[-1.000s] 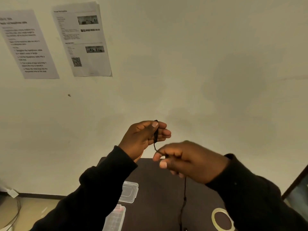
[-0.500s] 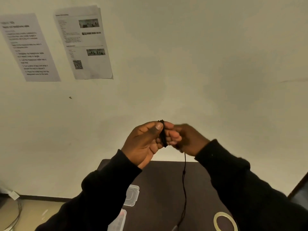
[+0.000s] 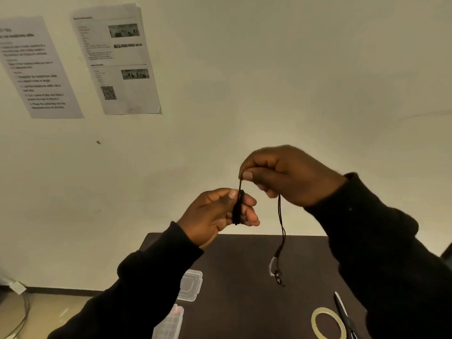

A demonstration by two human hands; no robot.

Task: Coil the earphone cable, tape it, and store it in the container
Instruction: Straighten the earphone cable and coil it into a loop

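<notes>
My left hand (image 3: 217, 214) is held up over the table with a black earphone cable (image 3: 237, 208) wound in several turns around its fingers, thumb pressing the coil. Up and to the right, my right hand (image 3: 286, 174) pinches the same cable between thumb and forefinger. The free end hangs from that hand down to the earbuds (image 3: 276, 270) above the table. A clear plastic container (image 3: 168, 324) lies at the table's left edge, partly behind my left sleeve, with its lid (image 3: 192, 285) beside it. A tape roll (image 3: 329, 325) lies at the lower right.
Scissors (image 3: 343, 314) lie just right of the tape roll on the dark table (image 3: 244, 302). Two printed sheets (image 3: 117, 59) hang on the pale wall behind. A cable (image 3: 22, 314) runs along the floor at the lower left.
My right hand has come from behind the left-hand fingers and risen to the upper right, pulling the cable up. The hanging end is shorter, its earbuds now off the table.
</notes>
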